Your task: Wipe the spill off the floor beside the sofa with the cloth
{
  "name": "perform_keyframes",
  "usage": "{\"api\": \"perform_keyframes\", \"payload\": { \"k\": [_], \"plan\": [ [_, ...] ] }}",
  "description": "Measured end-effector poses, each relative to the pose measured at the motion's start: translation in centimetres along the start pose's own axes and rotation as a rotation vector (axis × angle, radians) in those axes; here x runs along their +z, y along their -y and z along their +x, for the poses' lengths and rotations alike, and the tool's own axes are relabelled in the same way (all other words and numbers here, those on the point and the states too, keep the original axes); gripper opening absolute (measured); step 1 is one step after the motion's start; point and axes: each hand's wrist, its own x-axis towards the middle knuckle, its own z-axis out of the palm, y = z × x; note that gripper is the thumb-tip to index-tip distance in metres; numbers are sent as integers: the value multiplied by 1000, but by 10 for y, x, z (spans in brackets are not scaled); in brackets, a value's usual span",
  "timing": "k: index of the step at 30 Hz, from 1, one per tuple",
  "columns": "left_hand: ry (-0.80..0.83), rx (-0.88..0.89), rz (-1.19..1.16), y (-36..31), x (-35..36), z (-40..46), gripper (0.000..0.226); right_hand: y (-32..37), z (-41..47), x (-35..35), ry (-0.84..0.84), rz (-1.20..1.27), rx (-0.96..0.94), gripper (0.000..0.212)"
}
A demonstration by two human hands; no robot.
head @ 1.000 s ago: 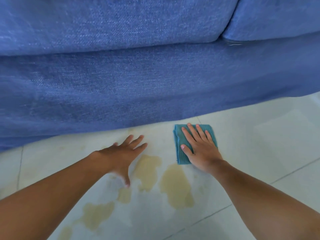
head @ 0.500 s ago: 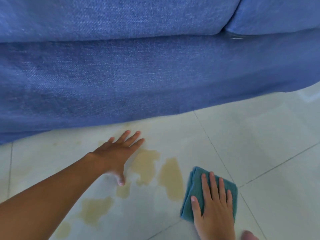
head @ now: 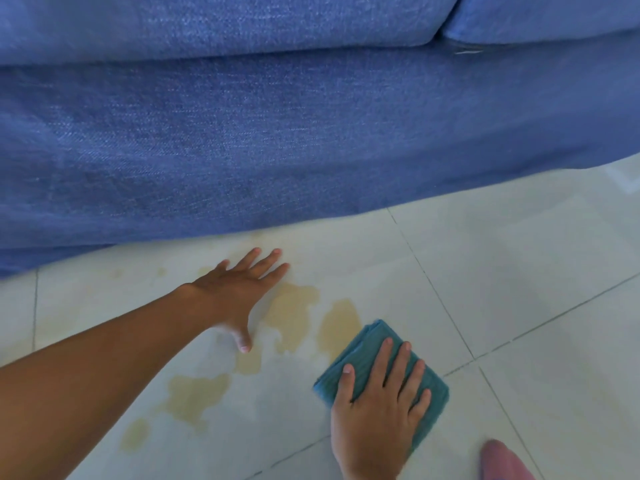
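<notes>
A yellowish spill [head: 291,315] lies in several patches on the pale tiled floor [head: 519,271], just in front of the blue sofa [head: 277,150]. My left hand [head: 239,292] rests flat on the floor with fingers spread, at the spill's left edge. A folded teal cloth [head: 372,344] lies on the floor at the spill's lower right. My right hand [head: 377,407] presses flat on top of the cloth, fingers slightly apart, covering most of it.
The sofa's front runs across the whole upper view, with two seat cushions above. Dark grout lines cross the tiles at the right. A pinkish shape [head: 502,460] shows at the bottom right corner, likely a knee or foot.
My right hand slid the cloth from near the sofa's base toward me, down to the spill's lower right. In the last half second it barely moved. My left hand stayed planted.
</notes>
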Motion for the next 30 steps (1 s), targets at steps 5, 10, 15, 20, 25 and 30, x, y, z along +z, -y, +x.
{"api": "perform_keyframes", "payload": {
  "k": [5, 10, 15, 20, 25, 30],
  "plan": [
    [-23, -7, -10, 1, 2, -4, 150, -10, -2, 5, -37, -15, -37, 80],
    [-25, -5, -25, 5, 5, -3, 149, -13, -2, 4, -34, -38, -79, 85],
    [-82, 10, -38, 5, 9, -7, 150, -13, -1, 2, -6, -62, -82, 86],
    [-130, -48, -74, 17, 22, -18, 144, -8, 12, 5, 54, -113, -161, 87],
    [-128, -75, -115, 23, 31, -24, 139, 1, 27, 10, 71, -135, -222, 86],
    [-131, -77, -121, 25, 31, -22, 140, 15, 42, 12, 85, -121, -281, 85]
  ]
}}
